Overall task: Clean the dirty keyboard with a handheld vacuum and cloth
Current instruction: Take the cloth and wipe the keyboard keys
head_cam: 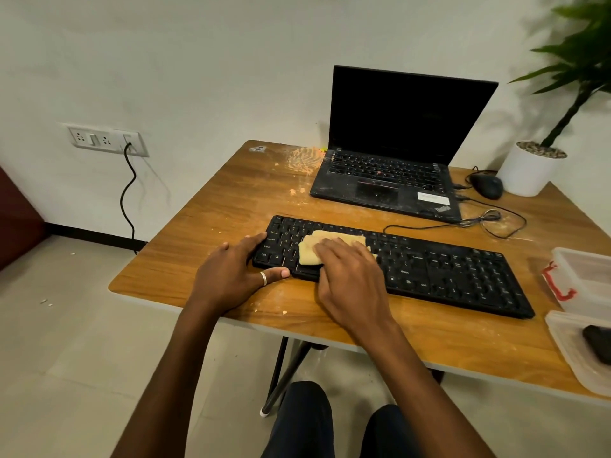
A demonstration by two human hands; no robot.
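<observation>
Head view, keyboard: black full-size plastic keyboard (429, 269), lying slantwise on the near half of the table, left end nearer the table's left edge, right end near the containers.
Head view, cloth: folded beige cloth (315, 247), flat on the left part of the keyboard's keys, partly covered by the right hand.
Head view, left hand (231, 272): on the keyboard's left end, fingers spread narrow and laid over the far-left corner, thumb with a silver ring (263, 278) stretched along the front edge, clasping that end between fingers and thumb.
Head view, right hand (350, 276): palm down on the cloth, fingers nearly straight and close together, pressing it onto the keys.
Head view, table: brown wood-grain table (205, 226), smeared with pale dust and crumbs, thickest in a patch (302, 160) just left of the laptop.
Head view, laptop: open black laptop (390, 153) behind the keyboard, screen dark, deck dusty.
Head view, mouse: black corded mouse (487, 186) right of the laptop, beside a round white plant pot (529, 173).
Head view, containers: two clear plastic containers at the table's right edge, far one (585, 276) with a red clip, near one (575, 352) holding a dark object, kind not to be told.
Head view, wall: white socket plate (105, 140) with a black cable hanging down.
</observation>
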